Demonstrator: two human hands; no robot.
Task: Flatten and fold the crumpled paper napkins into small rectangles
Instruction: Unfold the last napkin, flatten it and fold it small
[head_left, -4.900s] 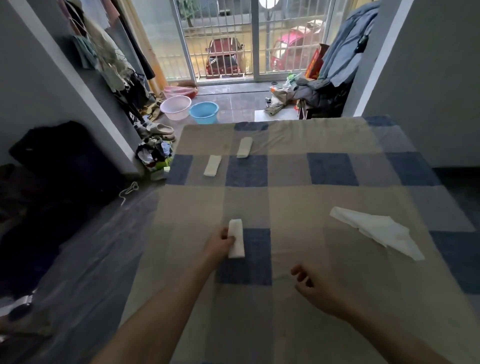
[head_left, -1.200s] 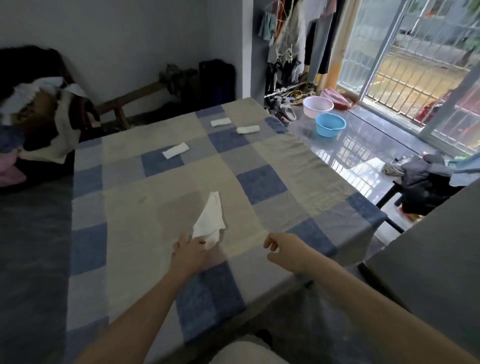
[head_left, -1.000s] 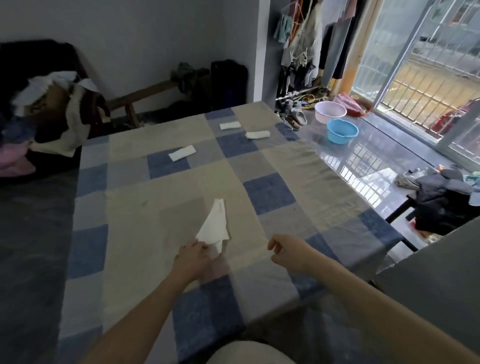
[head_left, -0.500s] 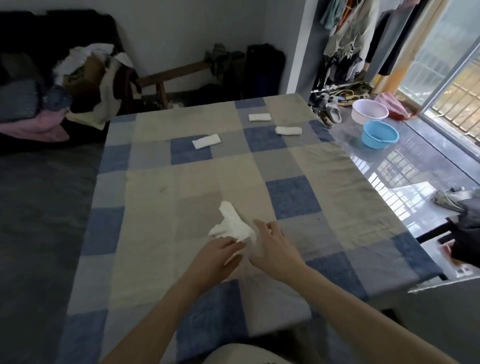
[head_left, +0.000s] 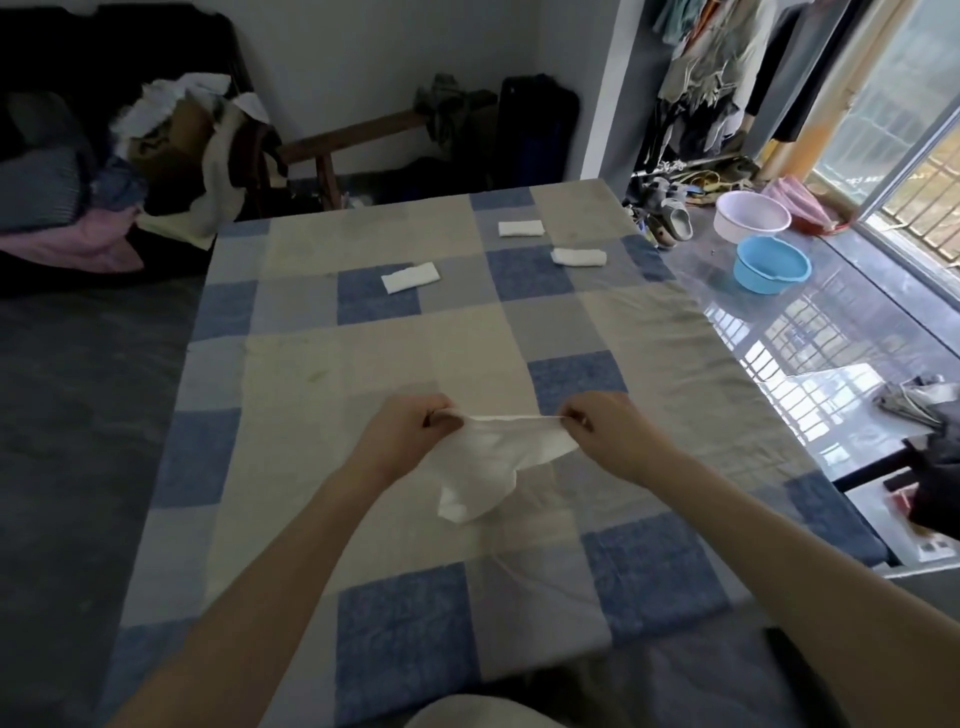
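A crumpled white napkin (head_left: 491, 460) hangs just above the checked cloth (head_left: 467, 338), stretched along its top edge between both hands. My left hand (head_left: 408, 436) pinches its left corner and my right hand (head_left: 605, 431) pinches its right corner. The lower part of the sheet droops toward me and touches the cloth. Three folded napkin rectangles lie farther back: one (head_left: 410, 277) on a blue square, one (head_left: 520, 228) near the far edge, and one (head_left: 579, 256) toward the right side.
The cloth's right edge drops to a glossy floor with a blue basin (head_left: 771, 264) and a white basin (head_left: 751, 215). Piled clothes (head_left: 119, 171) sit at the far left; a wooden bench (head_left: 353, 148) stands behind the cloth.
The third folded napkin was set down earlier. My view swung round to the crumpled napkin; both hands took its corners, lifted it off the cloth and pulled it apart sideways.
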